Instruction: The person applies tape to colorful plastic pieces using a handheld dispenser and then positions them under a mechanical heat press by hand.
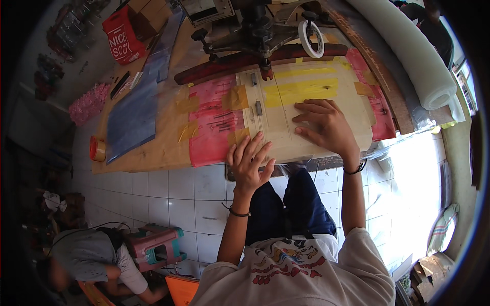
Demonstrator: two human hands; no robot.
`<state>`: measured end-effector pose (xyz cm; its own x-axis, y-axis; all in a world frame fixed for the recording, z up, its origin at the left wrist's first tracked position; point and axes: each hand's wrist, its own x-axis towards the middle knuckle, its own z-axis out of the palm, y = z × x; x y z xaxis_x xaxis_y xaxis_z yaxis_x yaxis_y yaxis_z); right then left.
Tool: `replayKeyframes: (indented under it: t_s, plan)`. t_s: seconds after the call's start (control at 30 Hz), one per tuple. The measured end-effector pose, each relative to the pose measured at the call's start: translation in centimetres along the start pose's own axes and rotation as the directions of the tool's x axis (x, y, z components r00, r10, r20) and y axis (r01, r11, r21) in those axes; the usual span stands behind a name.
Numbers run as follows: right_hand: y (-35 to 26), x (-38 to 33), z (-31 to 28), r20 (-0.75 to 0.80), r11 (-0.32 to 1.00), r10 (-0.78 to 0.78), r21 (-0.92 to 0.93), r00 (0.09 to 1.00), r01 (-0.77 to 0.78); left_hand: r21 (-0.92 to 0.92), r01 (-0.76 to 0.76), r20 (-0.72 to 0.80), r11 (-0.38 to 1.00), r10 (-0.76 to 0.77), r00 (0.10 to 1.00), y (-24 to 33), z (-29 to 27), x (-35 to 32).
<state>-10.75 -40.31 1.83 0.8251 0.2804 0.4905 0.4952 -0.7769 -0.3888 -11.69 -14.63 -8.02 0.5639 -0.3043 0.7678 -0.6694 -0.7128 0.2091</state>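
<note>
A beige flat board (301, 130) lies at the table's near edge, crossed by yellow tape strips (306, 92) and thin lines. Two small grey metal pieces (258, 108) sit along its left part. My left hand (249, 162) rests with spread fingers at the board's near left corner, by a red sheet (214, 145) held with brown tape. Flat on the board's right half, fingers apart and slightly bent, lies my right hand (326, 125). Neither hand visibly holds anything. Just beyond the board is a dark machine frame (263, 35) with a long red-brown curved bar (214, 70).
A white tape roll (311, 40) hangs on the machine's knob. Blue sheeting (133, 120), an orange tape roll (97, 149) and a red bag (122, 35) are at left. A large white foam roll (408, 56) lies at right. Another person (97, 255) crouches lower left near a stool (155, 247).
</note>
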Motion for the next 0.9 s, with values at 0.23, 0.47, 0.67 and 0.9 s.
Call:
replayKeyframes:
  t_s: [0.23,0.47,0.67,0.9]
  plan:
    - [-0.1,-0.3,-0.2,-0.017,1.000,0.003,0.002,1.000,-0.003,0.004,0.017,0.006,1.000,-0.017,1.000,0.5,-0.3,0.1]
    - [-0.3,-0.2,-0.5,-0.015,1.000,0.012,0.028,1.000,-0.012,0.016,0.017,0.006,1.000,-0.017,1.000,0.6,-0.4,0.2]
    - [-0.2,-0.2,-0.5,-0.011,1.000,0.002,0.029,1.000,-0.002,0.010,0.048,0.015,0.999,-0.048,0.999,0.9,-0.5,0.4]
    - [-0.4,-0.2,-0.8,0.013,0.999,0.006,0.053,1.000,-0.007,-0.028,0.072,0.014,0.997,-0.071,0.997,1.4,-1.0,0.9]
